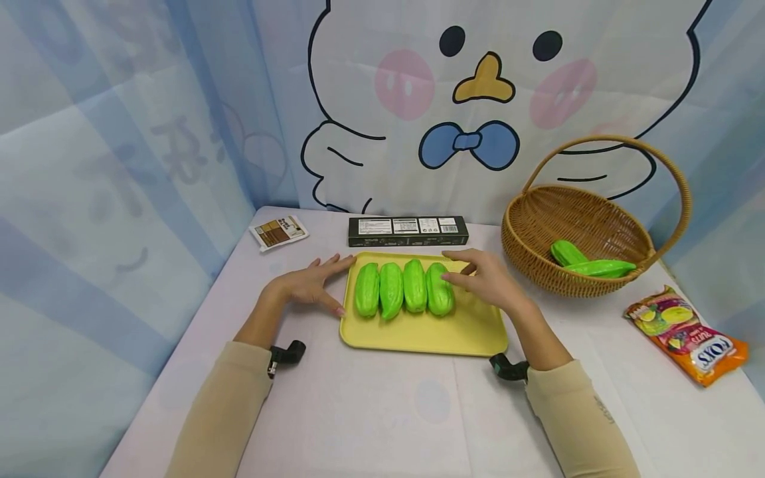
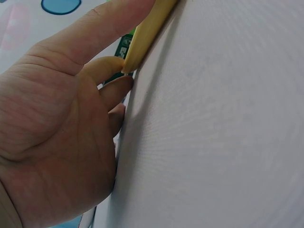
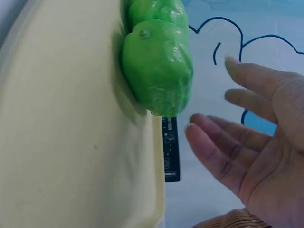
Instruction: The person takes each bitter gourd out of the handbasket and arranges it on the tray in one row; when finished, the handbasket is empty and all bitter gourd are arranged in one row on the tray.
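A yellow tray lies on the table with several bright green, glossy toy gourds in an upright row on its left and middle part. My left hand spreads at the tray's left edge, with thumb and forefinger touching the rim; the left wrist view shows the thumb along the tray edge. My right hand hovers over the tray's right side, fingers loosely bent and apart. In the right wrist view its fingers stand clear of the nearest green gourd, with nothing between them.
Behind the tray lies a long black box, with a small brown-and-white packet to its left. A wicker basket at the back right holds two green gourds. An orange snack bag lies at the right edge.
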Motion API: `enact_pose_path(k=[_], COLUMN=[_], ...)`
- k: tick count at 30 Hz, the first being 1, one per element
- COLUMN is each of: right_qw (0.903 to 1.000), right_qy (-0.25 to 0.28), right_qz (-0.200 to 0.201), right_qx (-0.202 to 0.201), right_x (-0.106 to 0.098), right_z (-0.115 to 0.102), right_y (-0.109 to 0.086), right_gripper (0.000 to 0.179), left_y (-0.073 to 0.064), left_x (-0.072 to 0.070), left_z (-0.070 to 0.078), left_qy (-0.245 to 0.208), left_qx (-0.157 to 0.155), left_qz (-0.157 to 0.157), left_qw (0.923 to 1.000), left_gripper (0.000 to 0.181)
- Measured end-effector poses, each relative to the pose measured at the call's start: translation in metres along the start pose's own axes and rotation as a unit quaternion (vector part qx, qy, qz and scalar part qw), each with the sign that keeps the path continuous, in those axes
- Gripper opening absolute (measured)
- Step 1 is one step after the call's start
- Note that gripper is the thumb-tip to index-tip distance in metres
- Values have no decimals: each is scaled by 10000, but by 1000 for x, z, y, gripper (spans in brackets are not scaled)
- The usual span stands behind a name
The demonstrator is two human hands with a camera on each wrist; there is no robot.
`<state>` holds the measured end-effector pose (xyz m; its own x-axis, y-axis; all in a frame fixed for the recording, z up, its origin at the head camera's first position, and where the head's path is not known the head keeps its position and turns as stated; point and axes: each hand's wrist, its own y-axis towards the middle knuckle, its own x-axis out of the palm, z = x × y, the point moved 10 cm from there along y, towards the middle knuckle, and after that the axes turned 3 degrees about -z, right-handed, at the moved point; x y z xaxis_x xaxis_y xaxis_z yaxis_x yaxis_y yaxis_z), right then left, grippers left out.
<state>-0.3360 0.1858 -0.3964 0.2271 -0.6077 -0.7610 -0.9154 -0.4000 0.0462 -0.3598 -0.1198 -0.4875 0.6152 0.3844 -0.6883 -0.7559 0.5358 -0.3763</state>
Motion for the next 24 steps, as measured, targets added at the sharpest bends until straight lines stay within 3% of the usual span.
enact_pose_path(k=[6,13,24], right_qw=[9966,9858,9730], right_qy=[-55,23,-412], right_qz=[703,1390,2032], right_qx=[-434,-947,-1014], right_x=[-29,-63,-115], right_z=[-19,-32,-16], right_y=[-8,-19,-29], right_gripper=[50,50,47], left_y=[1,2,3], left_x=[0,1,1], left_z=[-2,-3,-1], left_qy=[104,28,23], left_qx=[-58,-115,-31], left_qz=[20,23,18], left_qw=[9999,9999,10000], left_gripper=[131,133,132])
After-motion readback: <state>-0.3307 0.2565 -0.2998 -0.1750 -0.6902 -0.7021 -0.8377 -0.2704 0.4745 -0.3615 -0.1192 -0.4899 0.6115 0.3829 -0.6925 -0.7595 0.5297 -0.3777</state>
